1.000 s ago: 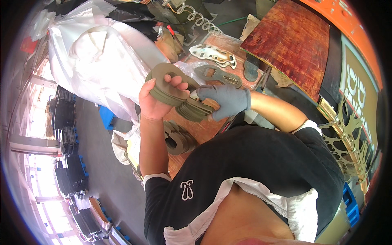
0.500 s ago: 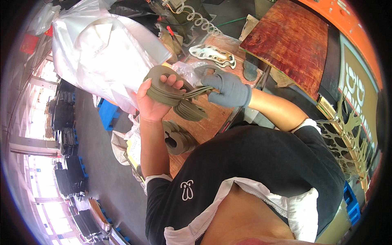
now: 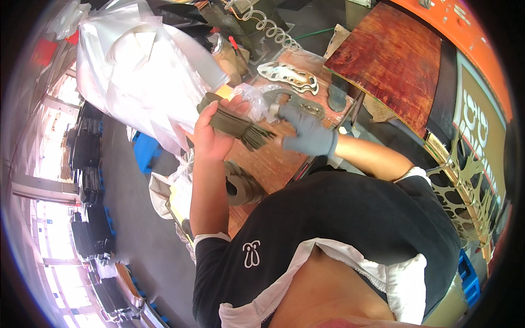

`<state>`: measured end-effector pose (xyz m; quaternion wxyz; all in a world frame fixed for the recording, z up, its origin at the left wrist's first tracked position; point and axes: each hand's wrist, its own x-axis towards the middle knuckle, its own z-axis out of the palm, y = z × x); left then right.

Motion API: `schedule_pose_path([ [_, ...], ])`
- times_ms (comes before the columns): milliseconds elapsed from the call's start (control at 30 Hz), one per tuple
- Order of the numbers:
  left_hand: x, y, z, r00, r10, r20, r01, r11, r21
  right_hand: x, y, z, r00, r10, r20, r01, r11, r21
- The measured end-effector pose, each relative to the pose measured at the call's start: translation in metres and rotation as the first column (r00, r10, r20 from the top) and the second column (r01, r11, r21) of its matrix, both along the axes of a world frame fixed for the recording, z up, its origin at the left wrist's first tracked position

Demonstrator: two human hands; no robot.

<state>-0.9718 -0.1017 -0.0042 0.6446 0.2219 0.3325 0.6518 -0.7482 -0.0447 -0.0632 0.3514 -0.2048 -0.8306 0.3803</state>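
My bare left hand (image 3: 213, 136) is closed round a stack of olive sole-shaped pieces (image 3: 235, 121), seen nearly edge-on and tilted down to the right. Just off the stack's right end is my right hand (image 3: 309, 128) in a grey glove with bare fingertips. Its thumb and fingers are spread, with nothing visible between them. Beyond it an olive sole-shaped piece with a slot (image 3: 307, 105) lies on the table, partly hidden by the glove. A second stack of olive pieces (image 3: 246, 186) rests on the reddish-brown table (image 3: 276, 164) close to my body.
A sole-shaped metal cutting die (image 3: 290, 75) and a dark sole-shaped piece (image 3: 338, 94) lie at the table's far side. A reddish board (image 3: 388, 60) stands at the right, with olive cut-out sheet scraps (image 3: 465, 186) below. Clear plastic sheeting (image 3: 142, 76) is far left.
My right hand has let go of the stack's right end and opened. The left hand has turned the stack edge-on. The slotted piece on the table now shows.
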Motion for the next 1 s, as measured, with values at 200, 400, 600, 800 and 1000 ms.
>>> schedule_pose_path([
  [200, 0.015, -0.003, -0.02, 0.937, -0.055, -0.346, 0.073, 0.997, 0.039, -0.001, 0.034, 0.004, 0.9, 0.189, -0.392, -0.367, 0.815, -0.449],
  [400, 0.026, -0.039, -0.043, 0.716, -0.453, -0.531, 0.492, 0.867, -0.076, -0.002, 0.016, 0.011, 0.981, 0.168, 0.095, -0.183, 0.965, 0.188],
  [600, 0.025, -0.086, -0.076, 0.632, -0.707, -0.317, 0.642, 0.707, -0.296, -0.03, -0.021, 0.002, 0.733, 0.501, 0.46, -0.646, 0.725, 0.24],
  [800, 0.008, -0.122, -0.115, 0.723, -0.667, -0.179, 0.654, 0.745, -0.134, -0.073, -0.04, 0.009, 0.498, 0.539, 0.679, -0.782, 0.618, 0.083],
  [1000, -0.004, -0.147, -0.167, 0.936, 0.014, -0.351, 0.032, 0.992, 0.124, -0.107, -0.041, 0.045, 0.401, 0.42, 0.814, -0.75, 0.661, 0.029],
])
